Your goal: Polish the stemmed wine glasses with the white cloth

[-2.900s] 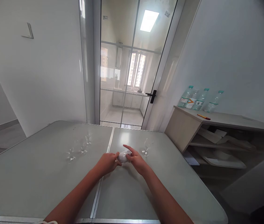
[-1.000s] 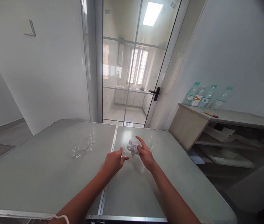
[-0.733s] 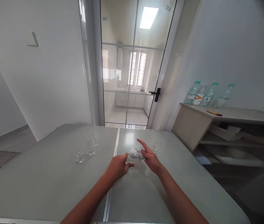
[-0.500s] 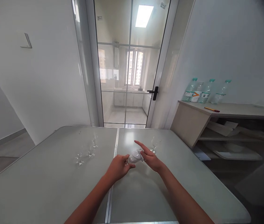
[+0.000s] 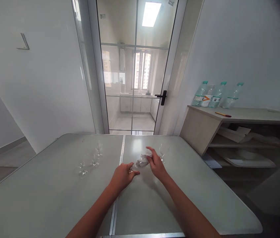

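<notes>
White cloth [image 5: 142, 160], gripped by the right hand [image 5: 157, 166], meets a glass [image 5: 131, 169] pinched in the left hand [image 5: 123, 176] above the worktop [image 5: 43, 198] — this one looks unfinished. Four other glasses [image 5: 95, 162] stand apart — whether done, unclear.

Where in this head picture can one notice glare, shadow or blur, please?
In the head view, the table shows a glare patch near its far edge, and the lamp is washed out; in the same view, a soft shadow lies beside the right forearm; also there, the cloth in the right hand looks slightly blurred.
</notes>
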`<state>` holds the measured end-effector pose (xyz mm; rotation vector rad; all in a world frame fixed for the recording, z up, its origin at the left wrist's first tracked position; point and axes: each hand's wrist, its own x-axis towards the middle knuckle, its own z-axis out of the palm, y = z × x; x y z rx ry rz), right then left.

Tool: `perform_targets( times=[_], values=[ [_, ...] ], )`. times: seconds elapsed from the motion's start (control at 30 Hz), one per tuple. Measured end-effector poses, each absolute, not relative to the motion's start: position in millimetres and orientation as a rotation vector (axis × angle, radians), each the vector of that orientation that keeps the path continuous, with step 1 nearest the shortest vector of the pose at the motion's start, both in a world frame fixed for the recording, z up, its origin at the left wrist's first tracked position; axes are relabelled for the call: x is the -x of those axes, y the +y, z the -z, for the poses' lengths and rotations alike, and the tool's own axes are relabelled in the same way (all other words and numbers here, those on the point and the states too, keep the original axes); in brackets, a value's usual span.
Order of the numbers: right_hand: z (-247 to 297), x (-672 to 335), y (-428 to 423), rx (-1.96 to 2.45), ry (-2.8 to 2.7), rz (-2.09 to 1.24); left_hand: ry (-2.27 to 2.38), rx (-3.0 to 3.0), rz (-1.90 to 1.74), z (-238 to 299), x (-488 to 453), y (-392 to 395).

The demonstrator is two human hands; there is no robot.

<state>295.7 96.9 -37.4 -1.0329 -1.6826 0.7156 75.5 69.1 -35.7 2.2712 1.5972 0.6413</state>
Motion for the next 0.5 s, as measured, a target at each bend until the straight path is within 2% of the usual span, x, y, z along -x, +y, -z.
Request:
perform_targets(
  times=[0.1, 0.23, 0.37, 0.5],
  values=[
    [42.8, -295.8, 98.7, 1.012, -1.607, -0.524, 1.694, -2.392, -0.495, 40.6, -73.8, 74.0],
    [41.2, -297.8, 96.8, 0.865, -1.814, -0.344, 1.667, -2.520, -0.404, 46.2, -76.5, 76.4],
    [31.3, -296.6, 90.5, 0.757, -2.149, -0.675, 1.560, -2.666, -0.389, 46.9, -77.9, 71.1],
    [25.3, -297.6, 89.7, 0.816, -1.933, -1.119, 1.413, -2.709, -0.536, 46.5, -76.1, 64.1]
  ],
)
